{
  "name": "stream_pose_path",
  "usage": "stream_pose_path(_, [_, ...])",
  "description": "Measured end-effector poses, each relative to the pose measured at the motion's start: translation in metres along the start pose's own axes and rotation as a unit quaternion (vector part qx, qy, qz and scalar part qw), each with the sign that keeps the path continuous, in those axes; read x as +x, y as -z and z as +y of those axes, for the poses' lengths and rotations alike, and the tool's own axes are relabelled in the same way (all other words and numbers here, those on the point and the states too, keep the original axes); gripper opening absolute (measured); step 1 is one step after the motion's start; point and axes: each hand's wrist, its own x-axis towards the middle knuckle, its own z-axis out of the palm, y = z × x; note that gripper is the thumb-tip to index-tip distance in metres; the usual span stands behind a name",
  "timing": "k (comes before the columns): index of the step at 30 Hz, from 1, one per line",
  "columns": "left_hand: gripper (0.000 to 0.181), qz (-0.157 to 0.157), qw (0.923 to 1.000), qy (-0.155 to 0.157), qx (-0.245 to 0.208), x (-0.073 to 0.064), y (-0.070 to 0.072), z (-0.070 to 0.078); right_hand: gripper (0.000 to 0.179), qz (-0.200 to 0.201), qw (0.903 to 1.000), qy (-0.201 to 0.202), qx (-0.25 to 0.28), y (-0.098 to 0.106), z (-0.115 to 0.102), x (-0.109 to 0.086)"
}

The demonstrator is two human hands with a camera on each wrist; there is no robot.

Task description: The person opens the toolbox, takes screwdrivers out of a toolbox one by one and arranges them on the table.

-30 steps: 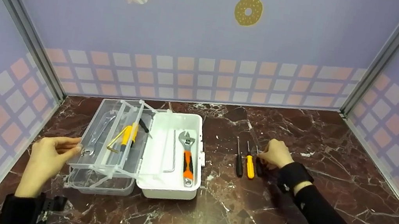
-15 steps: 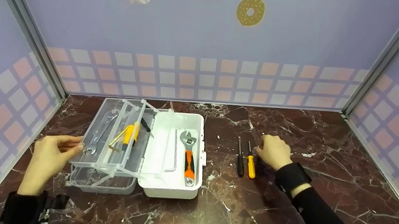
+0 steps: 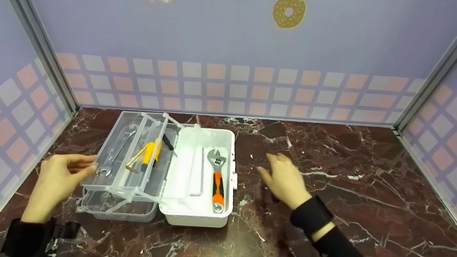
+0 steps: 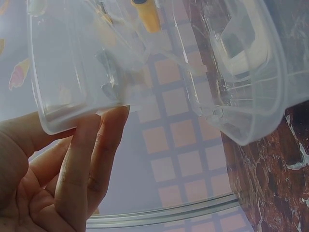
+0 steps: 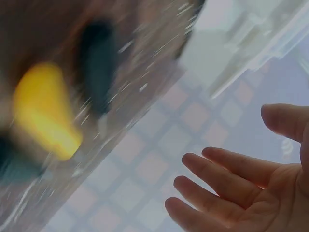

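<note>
My left hand (image 3: 58, 173) pinches the front left edge of the clear upper tray (image 4: 55, 84) of a toolbox. In that tray lie an open-ended wrench (image 3: 115, 152), a gold hex key (image 3: 137, 156) and a yellow-and-black tool (image 3: 152, 152). Above the table, right of the box, my right hand (image 3: 288, 183) is held with fingers spread and nothing in it. Beneath it in the head view the screwdrivers are hidden. The right wrist view has a yellow-handled screwdriver (image 5: 48, 108), a dark-handled one (image 5: 98, 65) and another dark handle (image 5: 17, 162), all blurred.
The white toolbox base (image 3: 179, 180) stands open, holding an adjustable wrench (image 3: 218, 186) and a long silver hex key (image 3: 202, 174). A small black-handled tool (image 3: 168, 143) lies by the trays. Purple panels (image 3: 226, 24) enclose the marbled tabletop (image 3: 357, 238).
My right hand has lifted from the rightmost screwdriver and moved left over the other screwdrivers, its fingers opening out. My left hand has stayed on the tray edge.
</note>
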Motion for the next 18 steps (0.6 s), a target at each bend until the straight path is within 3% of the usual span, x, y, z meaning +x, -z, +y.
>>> stream_pose_path(5, [0.031, 0.0, 1.0, 0.0, 0.002, 0.001, -0.001, 0.0, 0.056, 0.004, 0.9964, 0.004, 0.085, -0.012, -0.025, -0.003])
stream_pose_path(13, [0.03, 0.001, 0.9999, 0.007, -0.009, 0.002, -0.001, -0.002, 0.048, 0.001, 0.9815, -0.006, 0.192, -0.033, -0.048, -0.004])
stream_pose_path(18, [0.03, 0.001, 0.9995, 0.031, -0.009, 0.002, -0.004, -0.001, 0.028, -0.021, 0.9728, 0.003, 0.23, -0.043, -0.056, -0.001])
